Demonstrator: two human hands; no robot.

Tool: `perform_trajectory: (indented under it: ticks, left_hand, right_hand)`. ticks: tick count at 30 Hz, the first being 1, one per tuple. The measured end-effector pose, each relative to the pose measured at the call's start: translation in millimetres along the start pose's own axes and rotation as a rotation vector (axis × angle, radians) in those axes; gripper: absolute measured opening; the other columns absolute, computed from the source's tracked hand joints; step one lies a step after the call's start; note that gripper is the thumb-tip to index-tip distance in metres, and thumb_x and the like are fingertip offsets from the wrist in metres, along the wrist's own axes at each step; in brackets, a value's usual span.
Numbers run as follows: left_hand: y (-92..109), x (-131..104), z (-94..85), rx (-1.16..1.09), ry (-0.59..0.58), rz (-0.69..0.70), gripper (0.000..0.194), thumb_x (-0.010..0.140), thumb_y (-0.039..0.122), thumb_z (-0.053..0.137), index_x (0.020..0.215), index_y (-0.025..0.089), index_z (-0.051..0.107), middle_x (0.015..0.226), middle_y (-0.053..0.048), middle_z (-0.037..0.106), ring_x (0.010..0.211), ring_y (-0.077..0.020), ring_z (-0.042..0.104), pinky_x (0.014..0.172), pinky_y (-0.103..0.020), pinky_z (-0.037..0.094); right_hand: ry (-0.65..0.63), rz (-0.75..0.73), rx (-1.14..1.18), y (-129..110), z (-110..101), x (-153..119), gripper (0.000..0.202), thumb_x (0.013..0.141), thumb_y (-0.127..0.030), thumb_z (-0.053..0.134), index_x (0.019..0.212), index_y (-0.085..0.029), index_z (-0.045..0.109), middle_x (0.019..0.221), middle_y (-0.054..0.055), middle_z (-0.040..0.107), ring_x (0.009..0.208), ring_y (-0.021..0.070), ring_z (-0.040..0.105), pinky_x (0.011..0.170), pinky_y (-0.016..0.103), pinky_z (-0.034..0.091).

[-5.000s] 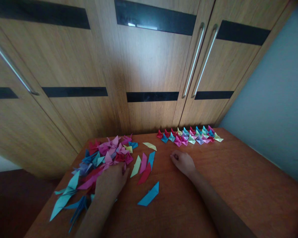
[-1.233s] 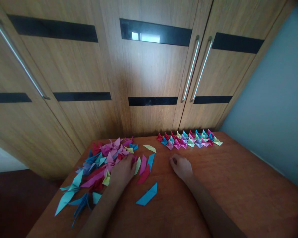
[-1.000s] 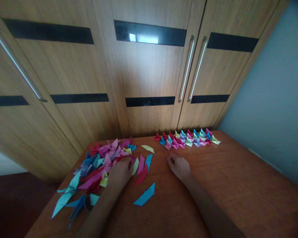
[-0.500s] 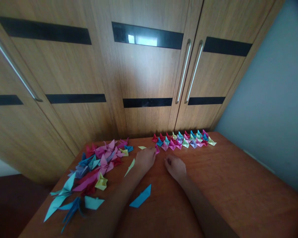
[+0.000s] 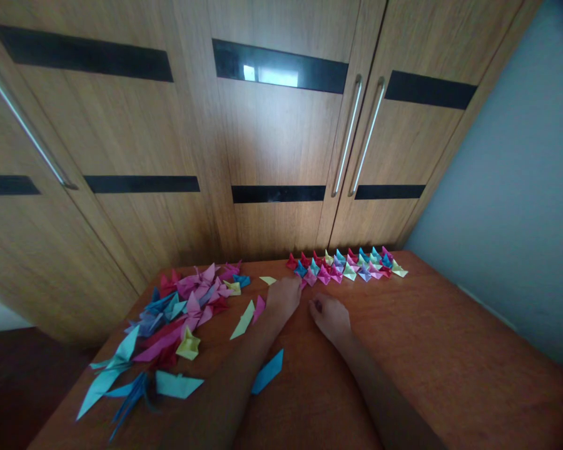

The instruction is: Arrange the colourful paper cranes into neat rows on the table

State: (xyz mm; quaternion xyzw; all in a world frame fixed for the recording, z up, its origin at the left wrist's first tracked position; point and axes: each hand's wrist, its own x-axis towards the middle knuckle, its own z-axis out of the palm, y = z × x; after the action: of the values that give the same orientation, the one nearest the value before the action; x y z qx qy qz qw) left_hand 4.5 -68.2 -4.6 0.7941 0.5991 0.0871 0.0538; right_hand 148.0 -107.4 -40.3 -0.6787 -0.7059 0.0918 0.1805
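One pink origami piece (image 5: pixel 303 283) is peeking out at the fingertips of your left hand (image 5: pixel 284 297), sitting just beside the left end of the rows of peaked paper pieces (image 5: pixel 349 270) on the tabletop (image 5: pixel 417 356). Your left grip is apparently pinching it, though your fingers are hiding most of it; you cannot tell whether it is touching the light pink piece (image 5: pixel 310 277) at the row's end. Your right hand (image 5: pixel 332 317) is resting close by, its fingers curling into a loose fist with nothing showing inside.

That tight spacing is posing your main risk: if you are pressing too far right, you are probably nudging the light pink piece and its close-standing neighbours out of line. Such light paper is likely tipping or sticking to a fingertip if you are letting go unevenly. Your left forearm is also overlapping the blue parallelogram (image 5: pixel 269 370) in view, so a low, hasty retreat could be dragging that along.

Compared with half a second ago, your left hand is standing slightly nearer the rows and less of the pinched piece is showing. The pink parallelogram (image 5: pixel 259 307) is now appearing beside your forearm, while more of the blue one is being covered. Against a second ago, your left hand is now standing clear of the origami pile (image 5: pixel 201 287).
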Motion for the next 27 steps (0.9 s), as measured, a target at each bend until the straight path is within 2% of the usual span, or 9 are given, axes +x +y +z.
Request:
perform_trajectory:
  ticks: [13,20,24,27]
  left_hand:
    - [0,1,3.1,-0.023,0.043,-0.036,0.03,0.094,0.034,0.037,0.103,0.021,0.062,0.096,-0.012,0.07,0.09,-0.0248,0.066,0.076,-0.035,0.048]
    - [-1,-25,-10.3,-0.102,0.102,0.015,0.023,0.09,0.033,0.046,0.106,0.026,0.062,0.091,-0.004,0.071,0.085,-0.0199,0.066,0.073,-0.028,0.046]
    - [-18,-50,-25.5,-0.142,0.149,0.037,0.022,0.089,0.028,0.046,0.098,0.026,0.066,0.094,-0.002,0.071,0.087,-0.0177,0.065,0.076,-0.026,0.045]
    - [-47,-68,-37.9,-0.152,0.201,0.013,0.022,0.088,0.026,0.046,0.099,0.024,0.066,0.099,-0.003,0.07,0.09,-0.0176,0.064,0.078,-0.026,0.046]
  right_hand:
    - [-0.012,0.008,0.02,2,2,1,0.019,0.089,-0.032,0.048,0.08,-0.022,0.061,0.08,0.0,0.067,0.073,0.0136,0.06,0.055,0.023,0.027]
    - [0.026,-0.012,0.023,4,5,1,0.02,0.089,-0.033,0.048,0.078,-0.022,0.06,0.077,0.0,0.066,0.071,0.0138,0.059,0.054,0.023,0.026]
    - [0.018,-0.011,0.029,5,6,1,0.02,0.089,-0.035,0.047,0.079,-0.023,0.06,0.079,0.0,0.066,0.071,0.0138,0.059,0.054,0.023,0.026]
    - [0.009,-0.005,0.026,5,4,0,0.021,0.089,-0.035,0.047,0.079,-0.023,0.06,0.079,0.0,0.066,0.07,0.0136,0.059,0.054,0.023,0.026]
